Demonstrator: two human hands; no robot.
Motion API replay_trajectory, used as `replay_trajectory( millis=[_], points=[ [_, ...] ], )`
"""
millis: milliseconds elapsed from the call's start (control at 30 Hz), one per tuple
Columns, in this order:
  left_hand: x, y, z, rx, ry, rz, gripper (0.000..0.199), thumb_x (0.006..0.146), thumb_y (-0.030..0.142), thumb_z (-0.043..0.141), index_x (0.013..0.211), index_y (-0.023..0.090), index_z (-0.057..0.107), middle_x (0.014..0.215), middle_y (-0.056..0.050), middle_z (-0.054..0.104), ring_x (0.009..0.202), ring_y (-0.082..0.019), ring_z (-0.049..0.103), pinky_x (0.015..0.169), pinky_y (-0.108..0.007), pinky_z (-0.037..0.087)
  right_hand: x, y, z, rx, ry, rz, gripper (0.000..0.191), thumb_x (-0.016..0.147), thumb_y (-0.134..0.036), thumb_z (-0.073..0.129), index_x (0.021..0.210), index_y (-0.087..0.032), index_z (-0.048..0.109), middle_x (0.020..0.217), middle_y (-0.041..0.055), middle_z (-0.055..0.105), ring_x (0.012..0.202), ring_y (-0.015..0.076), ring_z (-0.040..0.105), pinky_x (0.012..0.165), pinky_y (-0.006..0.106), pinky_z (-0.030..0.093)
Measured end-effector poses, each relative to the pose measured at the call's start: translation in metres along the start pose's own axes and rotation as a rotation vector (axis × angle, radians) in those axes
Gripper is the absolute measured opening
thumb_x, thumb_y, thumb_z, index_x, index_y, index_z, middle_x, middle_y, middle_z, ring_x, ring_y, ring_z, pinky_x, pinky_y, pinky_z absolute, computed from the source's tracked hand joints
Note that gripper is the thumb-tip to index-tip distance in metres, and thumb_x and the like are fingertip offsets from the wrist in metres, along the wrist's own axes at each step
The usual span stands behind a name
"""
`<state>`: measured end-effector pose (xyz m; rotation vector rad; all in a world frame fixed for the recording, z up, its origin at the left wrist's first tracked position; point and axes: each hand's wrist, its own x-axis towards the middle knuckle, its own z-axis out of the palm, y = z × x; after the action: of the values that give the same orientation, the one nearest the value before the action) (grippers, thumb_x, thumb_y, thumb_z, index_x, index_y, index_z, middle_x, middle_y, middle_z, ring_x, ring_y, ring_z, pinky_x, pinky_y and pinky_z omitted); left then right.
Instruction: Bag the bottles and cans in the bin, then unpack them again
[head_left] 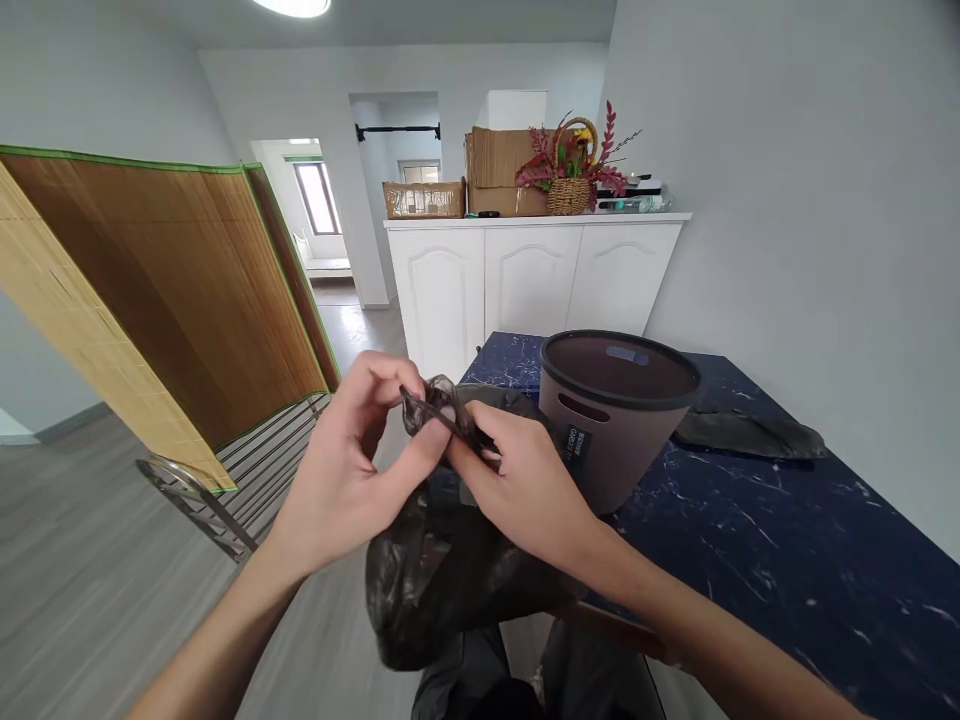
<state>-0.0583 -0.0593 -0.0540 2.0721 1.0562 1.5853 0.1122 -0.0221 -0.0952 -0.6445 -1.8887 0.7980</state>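
A thin black plastic garbage bag (450,570) hangs from my two hands over the table's near edge and above my lap. My left hand (360,455) pinches the bunched top edge of the bag between thumb and fingers. Close beside it, my right hand (525,475) grips the same edge, its fingertips partly hidden in the folds. Just behind my right hand stands a brownish-grey trash can (615,430), upright, with a black rim, a slot handle and a label on its side.
The trash can rests on a dark blue marble-patterned table (720,530). Another folded black bag (750,435) lies right of it. A white cabinet (525,275) at the back carries cardboard boxes (502,170) and a flower basket (570,195). To the left, a bamboo mat (172,290) covers a metal rack (262,470).
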Motion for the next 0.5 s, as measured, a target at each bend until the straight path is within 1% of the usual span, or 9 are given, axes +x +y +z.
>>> replay_trajectory(
  millis=[67, 133, 200, 233, 267, 300, 367, 433, 500],
  points=[
    [-0.004, -0.014, -0.006, -0.18, 0.038, 0.085, 0.044, 0.081, 0.031, 0.091, 0.115, 0.029, 0.062, 0.107, -0.002, 0.065, 0.097, -0.018, 0.063, 0.089, -0.031, 0.053, -0.001, 0.003, -0.005, 0.093, 0.012, 0.02, 0.024, 0.104, -0.032, 0.058, 0.082, -0.022, 0.054, 0.076, -0.0042, 0.056, 0.068, 0.0126, 0.047, 0.061, 0.027, 0.037],
    [-0.007, -0.03, -0.01, -0.362, 0.085, 0.067, 0.071, 0.07, 0.049, 0.097, 0.13, 0.032, 0.062, 0.126, -0.007, 0.066, 0.118, -0.025, 0.063, 0.106, -0.037, 0.051, -0.002, 0.004, -0.011, 0.166, 0.015, 0.049, 0.025, 0.105, -0.037, 0.058, 0.084, -0.023, 0.055, 0.078, -0.0041, 0.056, 0.068, 0.0126, 0.046, 0.06, 0.026, 0.037],
    [-0.01, -0.041, -0.01, -0.428, 0.028, -0.078, 0.093, 0.057, 0.055, 0.102, 0.137, 0.032, 0.062, 0.132, -0.01, 0.066, 0.129, -0.031, 0.061, 0.113, -0.04, 0.049, -0.002, 0.003, -0.013, 0.205, 0.024, 0.065, 0.025, 0.104, -0.039, 0.06, 0.085, -0.023, 0.056, 0.08, -0.0034, 0.058, 0.07, 0.0133, 0.047, 0.062, 0.026, 0.039],
    [-0.012, -0.044, -0.008, -0.399, -0.039, -0.175, 0.095, 0.052, 0.05, 0.105, 0.136, 0.03, 0.065, 0.127, -0.011, 0.069, 0.129, -0.032, 0.062, 0.113, -0.04, 0.05, -0.002, 0.002, -0.014, 0.217, 0.026, 0.067, 0.024, 0.103, -0.039, 0.061, 0.086, -0.023, 0.058, 0.081, -0.0028, 0.059, 0.072, 0.0139, 0.048, 0.064, 0.026, 0.041],
    [-0.013, -0.045, -0.004, -0.342, -0.105, -0.262, 0.089, 0.049, 0.039, 0.107, 0.13, 0.028, 0.07, 0.119, -0.01, 0.072, 0.124, -0.033, 0.066, 0.11, -0.039, 0.053, -0.001, 0.002, -0.014, 0.226, 0.024, 0.065, 0.023, 0.103, -0.039, 0.061, 0.086, -0.023, 0.06, 0.082, -0.0022, 0.06, 0.074, 0.0147, 0.05, 0.065, 0.027, 0.042],
    [-0.013, -0.044, 0.0, -0.278, -0.155, -0.323, 0.076, 0.048, 0.028, 0.107, 0.118, 0.027, 0.076, 0.108, -0.008, 0.074, 0.116, -0.033, 0.069, 0.104, -0.038, 0.056, 0.001, 0.001, -0.014, 0.231, 0.016, 0.059, 0.022, 0.102, -0.039, 0.061, 0.086, -0.023, 0.062, 0.082, -0.0018, 0.061, 0.075, 0.0154, 0.052, 0.066, 0.027, 0.043],
    [-0.014, -0.041, 0.01, -0.192, -0.187, -0.387, 0.047, 0.052, 0.013, 0.101, 0.092, 0.025, 0.079, 0.089, -0.004, 0.075, 0.102, -0.032, 0.072, 0.093, -0.035, 0.06, 0.003, 0.0, -0.015, 0.251, -0.021, 0.049, 0.022, 0.101, -0.039, 0.063, 0.086, -0.023, 0.066, 0.08, -0.0016, 0.061, 0.077, 0.0163, 0.054, 0.069, 0.029, 0.044],
    [-0.014, -0.038, 0.018, -0.211, -0.142, -0.407, 0.031, 0.059, 0.009, 0.096, 0.077, 0.025, 0.075, 0.08, -0.003, 0.074, 0.096, -0.032, 0.072, 0.087, -0.034, 0.062, 0.004, 0.0, -0.02, 0.31, -0.057, 0.076, 0.021, 0.099, -0.041, 0.066, 0.089, -0.023, 0.07, 0.081, -0.0015, 0.062, 0.077, 0.0159, 0.055, 0.069, 0.029, 0.045],
    [-0.016, -0.04, 0.02, -0.286, -0.041, -0.446, 0.026, 0.066, 0.009, 0.093, 0.073, 0.025, 0.073, 0.075, -0.002, 0.073, 0.095, -0.031, 0.073, 0.084, -0.032, 0.062, 0.002, 0.001, -0.03, 0.398, -0.056, 0.153, 0.021, 0.097, -0.044, 0.071, 0.095, -0.023, 0.073, 0.08, -0.0024, 0.059, 0.07, 0.0134, 0.051, 0.065, 0.028, 0.042]
  ],
)
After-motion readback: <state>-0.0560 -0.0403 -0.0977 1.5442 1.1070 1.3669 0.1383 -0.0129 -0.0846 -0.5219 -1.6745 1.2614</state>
